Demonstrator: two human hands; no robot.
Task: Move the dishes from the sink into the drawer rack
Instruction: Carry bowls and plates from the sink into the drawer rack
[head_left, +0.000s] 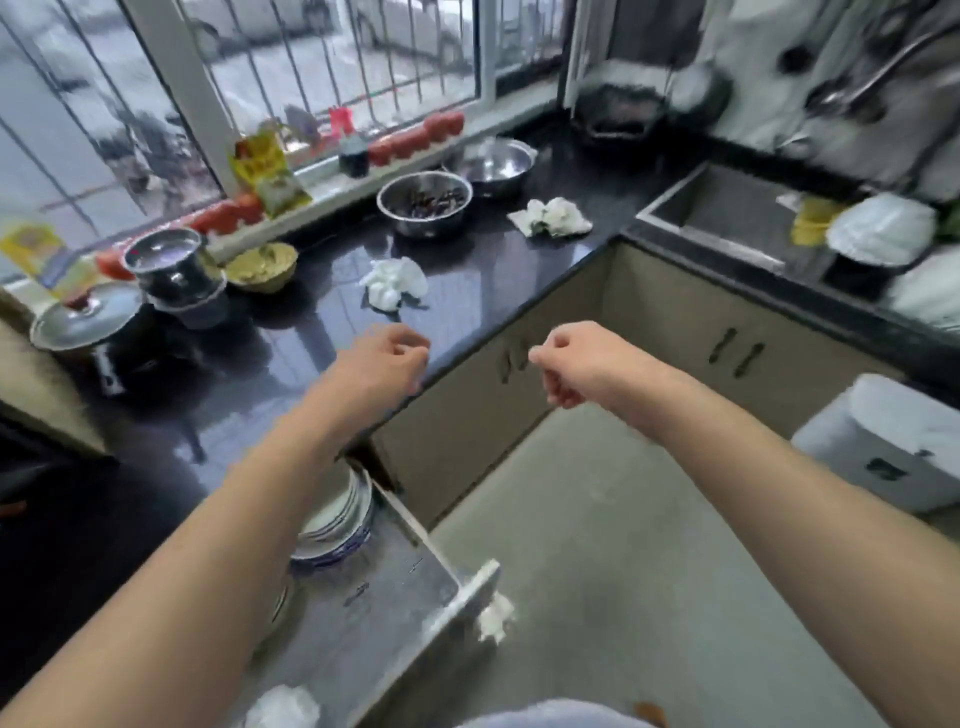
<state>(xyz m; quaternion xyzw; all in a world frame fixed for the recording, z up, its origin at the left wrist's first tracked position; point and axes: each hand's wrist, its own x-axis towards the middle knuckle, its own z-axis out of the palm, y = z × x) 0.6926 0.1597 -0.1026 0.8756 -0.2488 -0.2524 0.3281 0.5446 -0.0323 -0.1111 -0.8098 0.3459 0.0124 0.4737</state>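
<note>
Both hands are up in the air with nothing in them: the left hand (387, 358) has its fingers loosely curled over the edge of the dark bench (291, 374), and the right hand (574, 366) hangs the same way, loose and holding nothing, over the floor (597, 519). The dishes still to move look like the white bowls (883, 231) sitting at the sink (727, 208), up at about 2 o'clock from the hands and well apart from them. The top bowl is upside down, with its round side up. The right hand is nearer to the sink, so I think it should reach there first. The drawer rack (395, 587) is pulled open at about 6 o'clock, close under the left arm, and its long side runs from the bench out toward the floor. A stack of plates (337, 525) with blue edges already sits in it near the back. Farther out on the bench are two metal bowls (426, 202), crumpled white paper (395, 283) and a pot with a lid (88, 317) at 9 o'clock. The picture is blurry near the sink, so I cannot tell how many dishes are left.
</note>
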